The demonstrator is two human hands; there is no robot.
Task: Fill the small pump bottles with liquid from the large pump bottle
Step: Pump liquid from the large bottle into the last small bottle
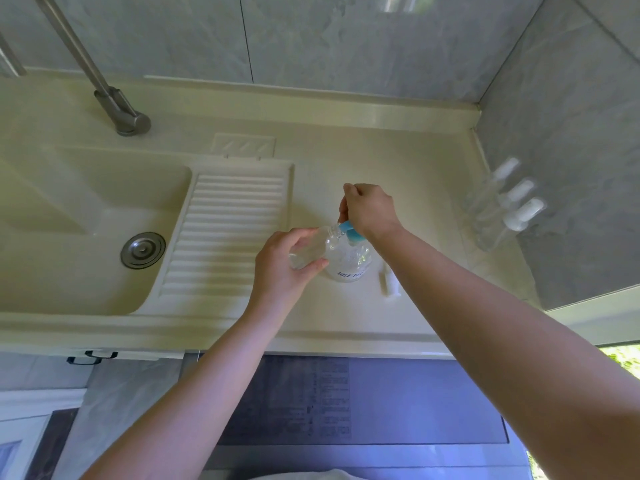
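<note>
A large clear bottle [348, 263] with a blue pump head [351, 232] stands on the cream counter [346, 161]. My right hand [369, 209] rests on top of the blue pump, fingers curled over it. My left hand [280, 261] holds a small clear bottle [311, 247] tilted, its open neck up against the blue spout. A white pump cap [388, 280] lies loose on the counter just right of the large bottle. Three small clear bottles with white caps [509, 199] stand by the right wall.
A sink basin [69, 220] with a metal drain [142, 250] takes up the left, with a ribbed drainboard [225, 230] beside it. A metal tap [117, 109] rises at the back left. Tiled walls close the back and right.
</note>
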